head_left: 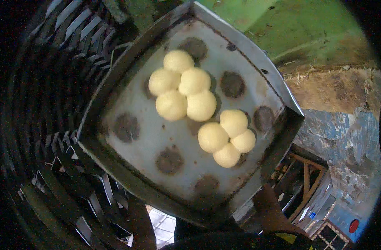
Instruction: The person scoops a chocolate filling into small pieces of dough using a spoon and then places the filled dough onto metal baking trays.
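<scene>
Metal tray (178,137), square with raised walls, fills the middle of the view, set cornerwise with one corner at the top, in front of the person and above the wearer's forearms. Left of it stands a dark slatted rack (57,141), tier over tier, partly lost in shadow. Up and to the right spreads a worn green surface (282,29), and beneath that a peeling blue-grey surface (344,141). On the tray bottom, toward the far side, sits a cluster of five pale dough balls (186,85), pressed against one another; just beside it, lower right, a smaller cluster of four (221,137). A left forearm (141,218) and a right forearm (278,212) come up to the tray's near walls; the left hand and right hand are hidden there, so I cannot tell whether they are clamped on it or apart. Dark round stains (169,160) dot the tray's bottom. Smallest is a red oval (354,226), low at the right
</scene>
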A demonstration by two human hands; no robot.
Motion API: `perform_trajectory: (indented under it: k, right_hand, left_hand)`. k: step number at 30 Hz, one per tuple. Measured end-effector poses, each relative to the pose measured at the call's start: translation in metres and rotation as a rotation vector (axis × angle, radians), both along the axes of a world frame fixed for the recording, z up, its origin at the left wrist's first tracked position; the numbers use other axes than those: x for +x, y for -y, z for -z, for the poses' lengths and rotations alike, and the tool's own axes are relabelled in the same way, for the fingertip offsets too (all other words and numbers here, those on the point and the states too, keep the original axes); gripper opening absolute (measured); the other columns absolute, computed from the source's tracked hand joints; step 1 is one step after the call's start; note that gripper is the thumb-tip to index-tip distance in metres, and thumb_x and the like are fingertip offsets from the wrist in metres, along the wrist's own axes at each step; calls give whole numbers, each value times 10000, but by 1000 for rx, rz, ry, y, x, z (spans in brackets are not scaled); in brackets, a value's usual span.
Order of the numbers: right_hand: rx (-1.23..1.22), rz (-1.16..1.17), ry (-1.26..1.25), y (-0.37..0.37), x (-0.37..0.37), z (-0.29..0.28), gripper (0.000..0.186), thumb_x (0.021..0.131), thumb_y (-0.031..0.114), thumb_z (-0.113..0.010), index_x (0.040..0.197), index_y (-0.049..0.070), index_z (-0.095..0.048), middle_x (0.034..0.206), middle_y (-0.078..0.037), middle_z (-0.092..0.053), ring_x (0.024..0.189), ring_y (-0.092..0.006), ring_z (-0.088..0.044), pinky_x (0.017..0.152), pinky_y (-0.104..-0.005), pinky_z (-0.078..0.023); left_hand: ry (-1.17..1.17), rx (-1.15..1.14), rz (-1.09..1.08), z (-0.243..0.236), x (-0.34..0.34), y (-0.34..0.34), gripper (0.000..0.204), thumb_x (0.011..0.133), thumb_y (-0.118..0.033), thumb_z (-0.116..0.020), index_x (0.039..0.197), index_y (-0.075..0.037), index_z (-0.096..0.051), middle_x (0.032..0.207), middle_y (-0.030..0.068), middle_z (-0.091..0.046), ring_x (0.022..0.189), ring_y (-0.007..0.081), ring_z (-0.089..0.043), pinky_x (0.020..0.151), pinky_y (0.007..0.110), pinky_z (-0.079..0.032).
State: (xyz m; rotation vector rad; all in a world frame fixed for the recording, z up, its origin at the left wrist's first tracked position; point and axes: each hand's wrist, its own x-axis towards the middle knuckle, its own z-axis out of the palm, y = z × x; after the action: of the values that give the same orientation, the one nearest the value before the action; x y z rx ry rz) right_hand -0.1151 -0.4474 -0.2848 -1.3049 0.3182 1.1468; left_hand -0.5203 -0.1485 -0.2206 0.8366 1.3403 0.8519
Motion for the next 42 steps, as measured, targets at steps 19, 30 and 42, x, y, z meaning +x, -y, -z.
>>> perform_trajectory:
  k: [19,30,42]
  right_hand:
    - [292,45,100,14,34,10,583,1020,526,-496,1325,29,-511,1106,-95,-662,987,-218,-621,888,-411,-496]
    - [453,296,176,98,33,-48,534,1027,495,-492,1271,22,-532,1072,-93,-666,957,-212,-619,863,-405,-492]
    - [318,739,376,255,-57,-144,486,1036,462,-488,1212,14,-555,1035,-91,-671,923,-207,-618,835,-398,-489]
  left_hand:
    - [84,117,178,19,41,-27,637,991,-554,-469,1458,-128,-392,1440,78,-467,1301,279,-451,1096,447,-339]
    - [-73,27,429,-80,50,118,586,990,-520,-482,1414,-118,-439,1391,74,-502,1266,272,-474,1083,434,-351]
    - [-37,-93,862,-167,63,121,533,989,-483,-496,1367,-106,-491,1337,69,-540,1227,266,-499,1069,419,-364]
